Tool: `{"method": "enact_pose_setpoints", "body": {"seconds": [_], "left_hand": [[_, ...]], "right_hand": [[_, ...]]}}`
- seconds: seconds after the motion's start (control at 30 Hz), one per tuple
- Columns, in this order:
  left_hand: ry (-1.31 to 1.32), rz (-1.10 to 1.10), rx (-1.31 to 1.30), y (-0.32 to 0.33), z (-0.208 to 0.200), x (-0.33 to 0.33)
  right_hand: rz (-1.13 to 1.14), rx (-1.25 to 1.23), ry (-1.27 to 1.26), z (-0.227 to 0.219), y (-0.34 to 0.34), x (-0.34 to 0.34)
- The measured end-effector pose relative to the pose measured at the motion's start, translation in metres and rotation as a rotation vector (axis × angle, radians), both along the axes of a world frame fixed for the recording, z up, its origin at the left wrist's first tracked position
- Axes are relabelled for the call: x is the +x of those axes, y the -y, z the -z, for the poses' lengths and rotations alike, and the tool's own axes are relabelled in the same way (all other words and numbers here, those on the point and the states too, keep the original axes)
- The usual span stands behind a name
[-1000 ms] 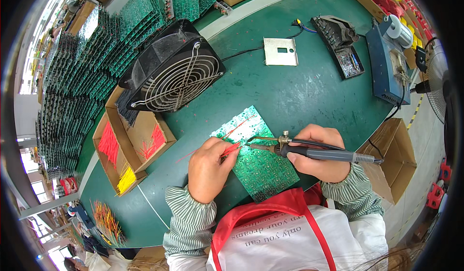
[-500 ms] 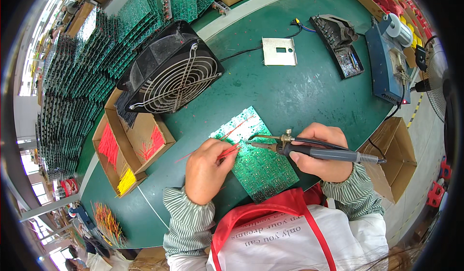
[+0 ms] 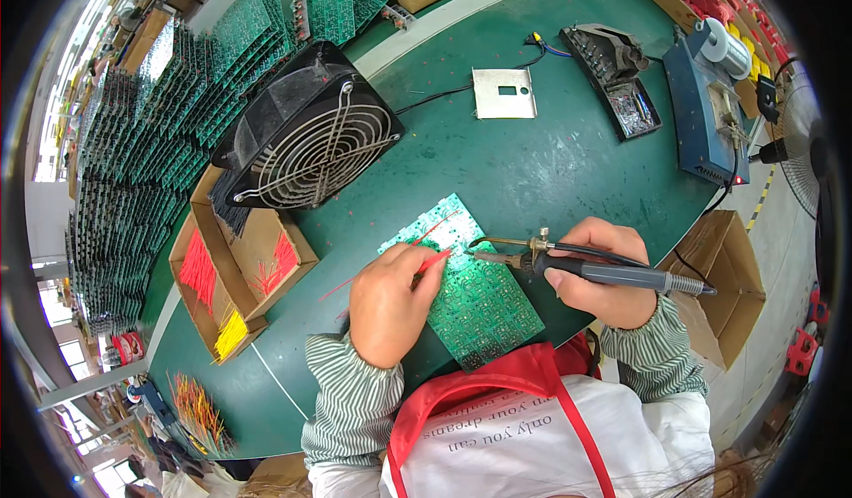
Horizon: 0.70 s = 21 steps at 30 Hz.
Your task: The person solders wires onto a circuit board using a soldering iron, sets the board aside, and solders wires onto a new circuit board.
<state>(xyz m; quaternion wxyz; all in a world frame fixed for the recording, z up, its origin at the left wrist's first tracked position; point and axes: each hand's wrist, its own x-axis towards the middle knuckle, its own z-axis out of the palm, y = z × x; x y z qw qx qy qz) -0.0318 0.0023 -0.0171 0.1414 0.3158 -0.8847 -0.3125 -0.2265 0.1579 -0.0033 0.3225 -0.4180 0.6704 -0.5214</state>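
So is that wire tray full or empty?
Partly filled: the tray holds red wires and yellow wires, but bare patches show too.

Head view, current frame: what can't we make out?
All in the head view:
- Red wires: partly hidden by the left hand.
- Green circuit board: individual joints too small; glare washes out its upper part.
- Soldering iron: tip contact too small to tell.
- White fan: cut off by the dark fisheye rim at right.
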Motion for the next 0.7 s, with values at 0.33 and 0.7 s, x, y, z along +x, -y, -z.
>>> {"method": "enact_pose_setpoints", "body": {"seconds": [0.33, 0.7], "left_hand": [[0.013, 0.021, 0.034, 0.0017, 0.0072, -0.0067], [0.012, 0.025, 0.022, 0.0024, 0.0059, -0.0041]], "right_hand": [[-0.012, 0.01, 0.004, 0.0034, 0.0041, -0.0018], [0.015, 0.004, 0.008, 0.0003, 0.0008, -0.005]]}}
